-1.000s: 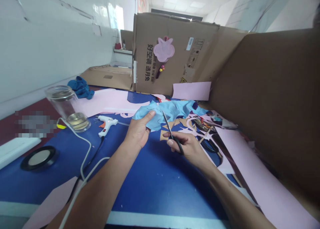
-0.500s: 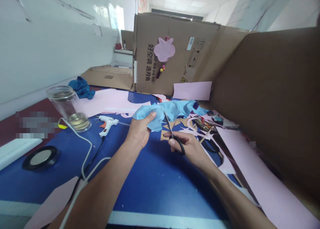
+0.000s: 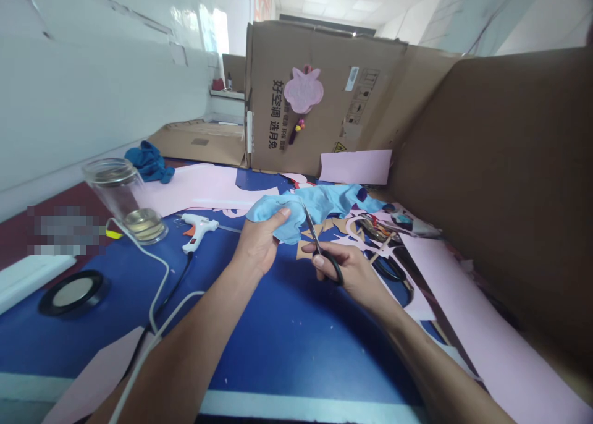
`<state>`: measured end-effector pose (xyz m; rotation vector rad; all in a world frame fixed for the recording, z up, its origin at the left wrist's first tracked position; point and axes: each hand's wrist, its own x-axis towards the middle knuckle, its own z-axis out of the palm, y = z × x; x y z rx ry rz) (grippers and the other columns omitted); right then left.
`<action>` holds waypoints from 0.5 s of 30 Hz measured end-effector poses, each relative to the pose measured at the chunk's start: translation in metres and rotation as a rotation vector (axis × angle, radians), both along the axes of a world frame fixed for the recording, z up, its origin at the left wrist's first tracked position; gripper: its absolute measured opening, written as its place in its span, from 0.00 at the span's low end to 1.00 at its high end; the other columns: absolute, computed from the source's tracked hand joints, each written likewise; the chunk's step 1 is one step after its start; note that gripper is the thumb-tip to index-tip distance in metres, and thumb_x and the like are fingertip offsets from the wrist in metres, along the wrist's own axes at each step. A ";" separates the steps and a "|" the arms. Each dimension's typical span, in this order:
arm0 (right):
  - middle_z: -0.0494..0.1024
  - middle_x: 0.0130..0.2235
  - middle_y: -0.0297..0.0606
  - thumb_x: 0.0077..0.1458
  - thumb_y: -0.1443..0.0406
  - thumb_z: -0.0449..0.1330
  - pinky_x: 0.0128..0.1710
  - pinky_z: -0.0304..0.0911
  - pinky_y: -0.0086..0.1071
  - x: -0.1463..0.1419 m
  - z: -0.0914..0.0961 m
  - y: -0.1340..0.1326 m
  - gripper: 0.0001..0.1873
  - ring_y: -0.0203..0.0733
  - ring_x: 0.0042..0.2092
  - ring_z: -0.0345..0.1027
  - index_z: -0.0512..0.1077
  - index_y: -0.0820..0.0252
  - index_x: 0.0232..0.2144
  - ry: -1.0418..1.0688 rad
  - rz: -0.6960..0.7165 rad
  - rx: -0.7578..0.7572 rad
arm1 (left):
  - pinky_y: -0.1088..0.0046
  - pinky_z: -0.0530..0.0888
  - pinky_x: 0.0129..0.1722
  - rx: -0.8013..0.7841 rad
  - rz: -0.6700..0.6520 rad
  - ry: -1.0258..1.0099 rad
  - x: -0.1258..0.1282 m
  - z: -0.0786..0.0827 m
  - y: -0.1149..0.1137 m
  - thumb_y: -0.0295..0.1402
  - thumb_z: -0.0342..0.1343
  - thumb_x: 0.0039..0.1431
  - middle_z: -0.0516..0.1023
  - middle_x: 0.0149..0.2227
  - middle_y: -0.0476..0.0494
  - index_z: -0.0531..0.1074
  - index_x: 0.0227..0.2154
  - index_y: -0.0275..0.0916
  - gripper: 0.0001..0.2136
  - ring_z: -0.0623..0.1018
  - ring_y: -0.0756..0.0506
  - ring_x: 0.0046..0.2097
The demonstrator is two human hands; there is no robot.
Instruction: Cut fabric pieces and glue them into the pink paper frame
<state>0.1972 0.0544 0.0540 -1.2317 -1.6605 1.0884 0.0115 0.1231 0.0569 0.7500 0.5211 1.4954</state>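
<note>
Scissors (image 3: 312, 231) with black handles sit in the person's right hand (image 3: 345, 266), their blades pointing away, tips at the light-blue cloth (image 3: 327, 203); from where I stand, I can't tell whether they bite into it. The left hand (image 3: 262, 246) pinches the cloth's near end, thumb on top, while the rest trails rightward over the blue table (image 3: 278, 343) in loose folds. Left of that hand lies a white glue gun (image 3: 199, 229), then a lidded glass jar (image 3: 121, 192), with a black tape roll (image 3: 73, 292) nearer the person. Behind the cloth stands a cardboard box (image 3: 375, 102).
</note>
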 end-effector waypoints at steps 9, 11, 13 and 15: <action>0.72 0.25 0.32 0.61 0.46 0.66 0.32 0.63 0.34 0.000 0.000 0.000 0.29 0.40 0.30 0.66 0.84 0.63 0.50 -0.016 -0.004 0.002 | 0.68 0.79 0.46 0.007 -0.002 0.008 0.000 -0.002 -0.001 0.31 0.80 0.41 0.86 0.41 0.45 0.83 0.39 0.40 0.19 0.83 0.45 0.42; 0.72 0.25 0.32 0.61 0.46 0.66 0.32 0.62 0.34 0.000 0.001 0.000 0.28 0.40 0.30 0.65 0.84 0.63 0.49 -0.011 -0.004 0.002 | 0.68 0.79 0.46 0.002 0.000 0.007 0.000 -0.002 0.000 0.31 0.80 0.41 0.86 0.41 0.45 0.83 0.39 0.40 0.19 0.84 0.44 0.42; 0.72 0.25 0.32 0.60 0.46 0.66 0.32 0.62 0.34 -0.001 0.001 0.000 0.28 0.40 0.30 0.65 0.84 0.63 0.49 -0.002 -0.005 -0.001 | 0.68 0.79 0.46 0.000 -0.002 0.008 0.000 -0.002 0.000 0.31 0.80 0.41 0.86 0.41 0.45 0.83 0.38 0.40 0.19 0.84 0.44 0.42; 0.72 0.25 0.32 0.60 0.46 0.67 0.31 0.61 0.34 -0.001 0.002 -0.001 0.28 0.39 0.29 0.64 0.84 0.63 0.49 0.002 -0.008 -0.006 | 0.67 0.79 0.46 -0.004 -0.002 0.004 0.000 -0.001 0.000 0.31 0.80 0.41 0.86 0.41 0.45 0.83 0.39 0.40 0.20 0.84 0.44 0.42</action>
